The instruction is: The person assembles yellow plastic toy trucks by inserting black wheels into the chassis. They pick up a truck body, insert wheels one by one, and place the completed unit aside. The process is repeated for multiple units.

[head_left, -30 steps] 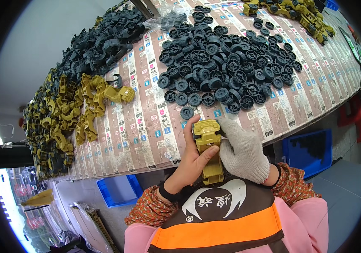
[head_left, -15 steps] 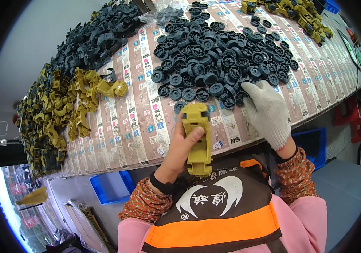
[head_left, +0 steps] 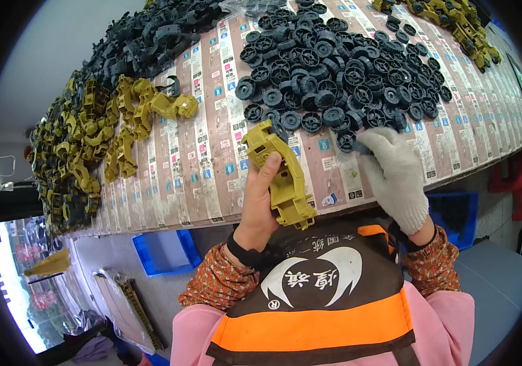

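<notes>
My bare left hand (head_left: 258, 204) is closed round a yellow plastic toy vehicle body (head_left: 286, 194), thumb pressed on its middle. The body is tilted, its far end leaning left, and a dark wheel shows beside that end. My right hand (head_left: 400, 180), in a whitish knitted glove, is at the near edge of a heap of black toy wheels (head_left: 334, 79). Its thumb and fingers pinch a small dark piece (head_left: 364, 148), which looks like one of the wheels and is partly hidden by the glove.
Yellow vehicle bodies (head_left: 84, 165) pile up at the left, beside a mound of dark plastic parts (head_left: 142, 52). Wheeled yellow vehicles (head_left: 468, 36) lie at the far right. The table's near edge curves in front of me. Blue bins (head_left: 166, 251) sit below it.
The yellow vehicle body has turned from nearly upright to tilted left. My right hand's fingers have drawn together on a dark piece at the heap's edge. The whole view has shifted slightly.
</notes>
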{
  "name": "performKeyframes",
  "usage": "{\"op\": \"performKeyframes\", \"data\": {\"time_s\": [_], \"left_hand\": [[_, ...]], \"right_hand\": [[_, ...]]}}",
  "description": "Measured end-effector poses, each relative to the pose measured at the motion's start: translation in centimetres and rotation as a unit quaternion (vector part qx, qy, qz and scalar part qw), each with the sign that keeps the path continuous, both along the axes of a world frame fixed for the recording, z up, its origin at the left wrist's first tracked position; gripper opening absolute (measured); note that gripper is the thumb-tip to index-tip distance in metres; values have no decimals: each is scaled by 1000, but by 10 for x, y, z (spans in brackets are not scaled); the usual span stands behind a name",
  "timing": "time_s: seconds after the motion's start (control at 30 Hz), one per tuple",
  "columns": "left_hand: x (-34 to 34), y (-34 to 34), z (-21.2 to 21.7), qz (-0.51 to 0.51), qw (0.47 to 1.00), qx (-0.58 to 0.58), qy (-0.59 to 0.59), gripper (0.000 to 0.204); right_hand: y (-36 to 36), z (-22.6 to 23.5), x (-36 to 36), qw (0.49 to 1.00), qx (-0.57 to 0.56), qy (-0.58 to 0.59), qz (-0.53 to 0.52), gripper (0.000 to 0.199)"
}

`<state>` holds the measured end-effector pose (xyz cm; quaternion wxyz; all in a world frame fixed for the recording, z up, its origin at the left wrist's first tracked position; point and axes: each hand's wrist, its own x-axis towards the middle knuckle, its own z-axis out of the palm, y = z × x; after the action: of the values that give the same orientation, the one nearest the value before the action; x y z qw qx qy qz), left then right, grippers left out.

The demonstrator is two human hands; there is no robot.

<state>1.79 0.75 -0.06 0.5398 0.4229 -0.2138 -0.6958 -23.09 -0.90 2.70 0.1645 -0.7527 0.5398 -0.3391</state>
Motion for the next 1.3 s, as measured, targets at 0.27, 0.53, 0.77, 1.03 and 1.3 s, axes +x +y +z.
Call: {"op": "performKeyframes", "data": {"time_s": [0.27,0.53,0.77,1.03,1.3], "left_hand": [[-9,0,9,26,999,-28,-27,40],[-14,1,10,66,995,-71,-21,39],[-10,4,3,94,974,-133,-158,63],[-28,6,20,129,932,-287,-181,95],[-27,-28,48,95,981,-165,-21,83]], "right_hand": [[31,6,45,963,181,-191,57,27],[40,8,53,965,159,-192,86,30],[47,12,54,975,132,-135,115,41],[44,29,51,974,145,-106,138,54],[3,58,55,978,145,-108,100,71]]}}
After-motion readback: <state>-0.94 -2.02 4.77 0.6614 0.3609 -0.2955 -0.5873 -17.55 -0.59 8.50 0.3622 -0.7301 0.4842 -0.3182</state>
